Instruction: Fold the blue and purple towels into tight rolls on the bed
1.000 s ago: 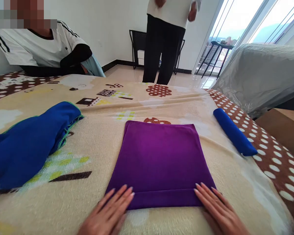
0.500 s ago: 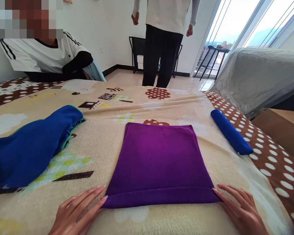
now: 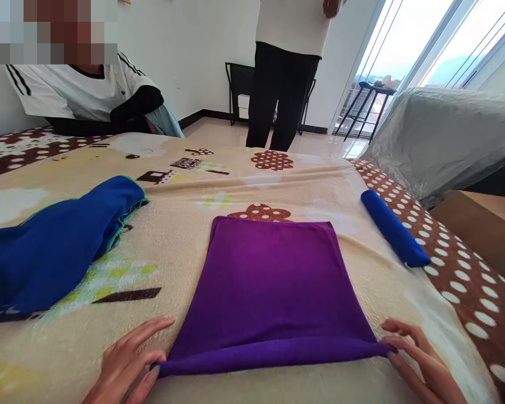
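Observation:
A purple cloth (image 3: 269, 280) lies spread on the patterned blanket, its near edge turned over into a narrow folded strip. My left hand (image 3: 130, 359) pinches the left end of that strip between thumb and a finger, the other fingers stretched out above the blanket. At the right end, my right hand (image 3: 423, 359) grips the strip's other corner in the same way. The strip is pulled straight between both hands and looks slightly raised at its ends. The far corners of the cloth rest flat.
A crumpled blue cloth (image 3: 63, 241) with green edging lies at left. A rolled blue cloth (image 3: 393, 227) is at right, by the blanket's dotted border (image 3: 467, 280). One person (image 3: 88, 92) sits at far left; another person (image 3: 284, 84) stands beyond the blanket. A cardboard box (image 3: 480, 224) stands at right.
Both hands have taken hold of the near strip's ends and drawn them slightly outward and toward me. The strip now looks rounder. The standing person's hand has risen.

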`<action>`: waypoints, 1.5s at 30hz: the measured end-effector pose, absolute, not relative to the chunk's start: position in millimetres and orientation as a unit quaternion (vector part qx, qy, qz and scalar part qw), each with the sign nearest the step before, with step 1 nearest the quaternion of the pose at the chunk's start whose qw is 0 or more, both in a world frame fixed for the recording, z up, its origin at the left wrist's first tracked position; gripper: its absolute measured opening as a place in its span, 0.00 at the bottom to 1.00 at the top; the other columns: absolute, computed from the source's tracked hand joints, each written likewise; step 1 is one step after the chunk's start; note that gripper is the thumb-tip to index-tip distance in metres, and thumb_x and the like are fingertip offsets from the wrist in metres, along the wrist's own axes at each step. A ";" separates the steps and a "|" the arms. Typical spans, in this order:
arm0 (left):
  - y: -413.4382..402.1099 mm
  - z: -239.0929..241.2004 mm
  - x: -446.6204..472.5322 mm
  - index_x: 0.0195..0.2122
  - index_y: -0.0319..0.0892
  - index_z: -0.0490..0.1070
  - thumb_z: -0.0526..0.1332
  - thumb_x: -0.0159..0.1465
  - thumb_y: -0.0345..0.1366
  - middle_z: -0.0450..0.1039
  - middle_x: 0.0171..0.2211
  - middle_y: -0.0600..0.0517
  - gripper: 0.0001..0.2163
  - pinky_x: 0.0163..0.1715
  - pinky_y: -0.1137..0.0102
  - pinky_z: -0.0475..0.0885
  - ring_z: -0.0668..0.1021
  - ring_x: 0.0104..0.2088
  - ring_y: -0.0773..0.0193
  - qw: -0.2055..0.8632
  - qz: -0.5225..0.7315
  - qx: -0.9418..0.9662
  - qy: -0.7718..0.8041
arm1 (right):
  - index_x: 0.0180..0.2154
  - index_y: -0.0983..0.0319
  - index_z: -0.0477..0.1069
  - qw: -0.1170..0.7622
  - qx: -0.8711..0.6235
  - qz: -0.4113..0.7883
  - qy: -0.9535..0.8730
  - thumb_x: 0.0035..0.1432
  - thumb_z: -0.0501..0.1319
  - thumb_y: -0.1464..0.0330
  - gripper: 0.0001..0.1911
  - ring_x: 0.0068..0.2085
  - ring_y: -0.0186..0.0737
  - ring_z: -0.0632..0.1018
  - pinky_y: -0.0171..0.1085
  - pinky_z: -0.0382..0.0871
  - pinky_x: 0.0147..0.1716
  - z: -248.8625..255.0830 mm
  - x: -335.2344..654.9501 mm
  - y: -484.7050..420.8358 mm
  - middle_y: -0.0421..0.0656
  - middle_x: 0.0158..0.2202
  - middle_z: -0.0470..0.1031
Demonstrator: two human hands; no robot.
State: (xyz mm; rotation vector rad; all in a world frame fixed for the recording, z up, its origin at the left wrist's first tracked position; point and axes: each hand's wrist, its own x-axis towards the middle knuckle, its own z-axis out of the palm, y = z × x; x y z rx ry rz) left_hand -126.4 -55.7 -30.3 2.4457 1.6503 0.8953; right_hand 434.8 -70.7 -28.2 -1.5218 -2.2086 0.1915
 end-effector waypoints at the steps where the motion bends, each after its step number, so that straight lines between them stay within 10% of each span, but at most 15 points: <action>1: -50.8 -27.3 -122.4 0.39 0.48 0.70 0.51 0.69 0.34 0.68 0.61 0.48 0.09 0.52 0.57 0.68 0.69 0.62 0.50 0.032 0.269 0.790 0.550 | 0.54 0.56 0.72 0.238 -0.562 0.079 -0.788 0.68 0.55 0.65 0.16 0.56 0.43 0.75 0.37 0.75 0.50 -28.4 430.1 -66.8 0.47 0.58 0.70; 9: -25.7 -17.1 -55.4 0.40 0.43 0.72 0.60 0.65 0.35 0.68 0.60 0.40 0.05 0.55 0.52 0.65 0.72 0.58 0.45 -0.201 0.308 0.714 0.596 | 0.47 0.60 0.74 0.253 -0.662 -0.195 -0.679 0.65 0.56 0.60 0.15 0.48 0.57 0.75 0.57 0.65 0.47 -41.4 348.7 -44.1 0.54 0.52 0.74; 14: -35.7 -24.8 30.2 0.48 0.41 0.75 0.54 0.66 0.22 0.79 0.49 0.48 0.15 0.58 0.63 0.66 0.77 0.53 0.59 -0.127 0.356 0.820 0.429 | 0.59 0.62 0.69 0.278 -0.420 -0.154 -0.850 0.63 0.50 0.77 0.25 0.62 0.41 0.71 0.43 0.57 0.62 -33.8 241.7 -41.0 0.43 0.62 0.70; 24: -38.7 -28.1 -73.7 0.61 0.40 0.69 0.57 0.67 0.30 0.73 0.60 0.46 0.21 0.70 0.56 0.49 0.72 0.63 0.57 -0.154 0.205 0.853 0.454 | 0.67 0.68 0.59 0.160 -0.491 -0.144 -0.844 0.68 0.55 0.63 0.29 0.67 0.44 0.65 0.44 0.45 0.70 -36.4 345.1 -41.8 0.48 0.66 0.65; 35: -16.1 -14.9 19.1 0.65 0.36 0.63 0.54 0.68 0.32 0.68 0.64 0.49 0.24 0.62 0.65 0.63 0.70 0.64 0.62 -0.140 0.162 0.902 0.376 | 0.61 0.64 0.67 0.209 -0.396 -0.059 -0.892 0.68 0.55 0.68 0.22 0.60 0.40 0.74 0.40 0.69 0.57 -13.7 259.3 -21.3 0.41 0.60 0.72; 45: -31.9 -16.3 -87.5 0.64 0.43 0.65 0.56 0.68 0.34 0.72 0.61 0.45 0.23 0.69 0.58 0.46 0.74 0.60 0.57 -0.163 0.191 0.858 0.447 | 0.59 0.59 0.69 0.225 -0.516 -0.099 -0.821 0.67 0.58 0.62 0.21 0.54 0.46 0.77 0.44 0.68 0.52 -32.1 391.2 -49.1 0.43 0.54 0.77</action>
